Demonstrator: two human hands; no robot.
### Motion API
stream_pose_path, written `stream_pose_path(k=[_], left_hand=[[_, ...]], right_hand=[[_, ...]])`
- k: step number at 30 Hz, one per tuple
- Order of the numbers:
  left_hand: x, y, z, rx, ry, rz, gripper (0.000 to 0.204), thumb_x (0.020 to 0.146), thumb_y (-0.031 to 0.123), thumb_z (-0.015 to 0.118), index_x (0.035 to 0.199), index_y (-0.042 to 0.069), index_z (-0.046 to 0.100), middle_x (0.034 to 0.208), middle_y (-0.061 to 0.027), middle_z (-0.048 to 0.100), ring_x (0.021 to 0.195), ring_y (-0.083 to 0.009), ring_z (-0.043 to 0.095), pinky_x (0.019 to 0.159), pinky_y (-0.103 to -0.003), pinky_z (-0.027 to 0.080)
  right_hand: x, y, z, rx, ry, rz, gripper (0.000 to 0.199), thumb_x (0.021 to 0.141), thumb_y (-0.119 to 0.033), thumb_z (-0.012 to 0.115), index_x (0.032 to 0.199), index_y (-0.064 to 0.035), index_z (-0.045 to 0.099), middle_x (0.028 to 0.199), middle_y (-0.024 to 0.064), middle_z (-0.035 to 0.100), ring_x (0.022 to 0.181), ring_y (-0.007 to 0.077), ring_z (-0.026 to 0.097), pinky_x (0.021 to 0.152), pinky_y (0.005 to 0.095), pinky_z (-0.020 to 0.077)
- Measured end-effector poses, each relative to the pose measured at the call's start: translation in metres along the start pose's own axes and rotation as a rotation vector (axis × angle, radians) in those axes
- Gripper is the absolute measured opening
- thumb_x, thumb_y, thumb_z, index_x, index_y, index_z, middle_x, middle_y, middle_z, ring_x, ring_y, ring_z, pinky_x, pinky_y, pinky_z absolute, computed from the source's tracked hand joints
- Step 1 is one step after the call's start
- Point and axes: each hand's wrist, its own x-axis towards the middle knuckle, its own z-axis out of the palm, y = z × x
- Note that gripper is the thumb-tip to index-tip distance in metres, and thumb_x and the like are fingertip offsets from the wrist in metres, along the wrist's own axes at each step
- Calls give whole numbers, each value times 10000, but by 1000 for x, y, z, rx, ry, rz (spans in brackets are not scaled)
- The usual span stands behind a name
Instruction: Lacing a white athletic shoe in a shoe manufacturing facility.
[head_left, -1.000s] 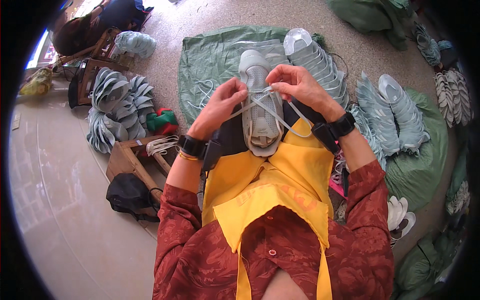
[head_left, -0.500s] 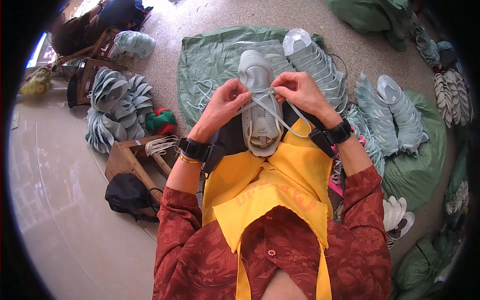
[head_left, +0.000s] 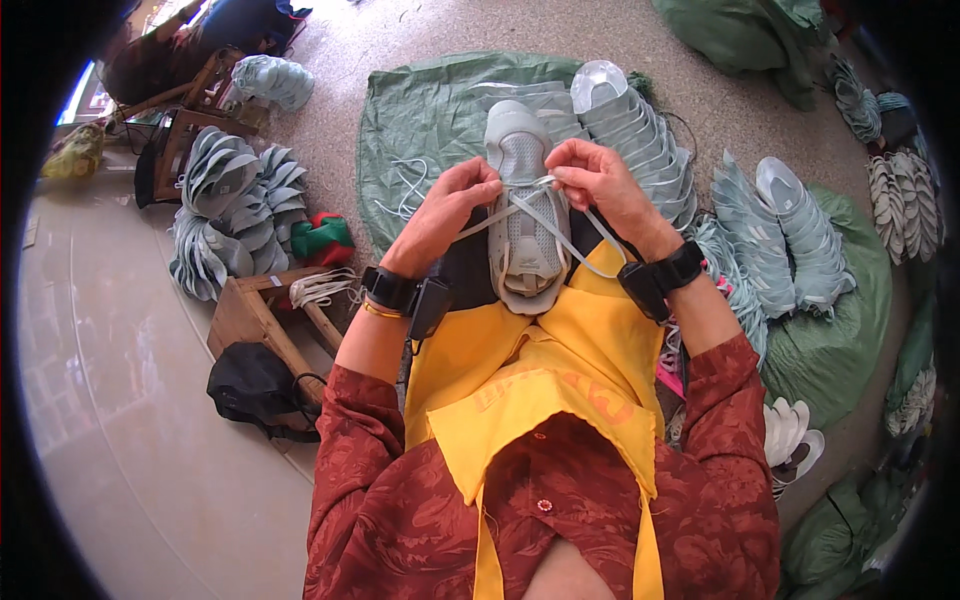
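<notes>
A pale grey shoe upper (head_left: pixel 520 150) lies lengthwise over my lap, its rounded toe end pointing away from me. A flat light shoelace (head_left: pixel 545 226) crosses over its front opening and loops down on the right side. My left hand (head_left: pixel 452 205) is at the upper's left edge, thumb and fingers pinched on the lace. Opposite it, my right hand (head_left: pixel 608 190) pinches the lace at the right edge, near the eyelets. Between the two hands the lace runs across the upper. The fingertips partly hide the eyelets.
A green sheet (head_left: pixel 410 110) on the floor bears loose laces (head_left: pixel 410 188) and nested uppers (head_left: pixel 635 140). More stacked uppers stand left (head_left: pixel 225 210) and right (head_left: pixel 805 240). A wooden stool (head_left: pixel 255 320) with a black bag (head_left: pixel 258 388) is at my left.
My right hand has risen slightly with the lace pinched in it. The left hand stays at the upper's left edge with little movement.
</notes>
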Motion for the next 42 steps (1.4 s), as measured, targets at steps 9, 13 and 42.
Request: stream_pose_path(k=[9,13,42], left_hand=[[5,-8,-3,-195,-53,14,121,995,167,601,924,103,528,893,69,478,839,-45,436,787,-203,359],[1,-7,2,-59,-10,52,128,947,119,660,942,90,535,890,66,500,841,-33,468,766,-193,385],[1,-32,30,166,332,287,72,944,18,552,1006,9,517,864,-31,530,799,-113,510,740,-273,453]], right_hand=[[5,7,2,-144,52,-37,102,1012,-130,603,1074,-58,640,856,-39,608,669,11,513,593,166,433],[3,8,-1,-130,50,-38,120,1019,-145,606,1087,-53,642,872,-31,631,709,21,558,644,175,483],[-76,-12,26,-716,303,-173,70,862,-28,694,910,23,691,728,85,691,625,120,622,589,277,482]])
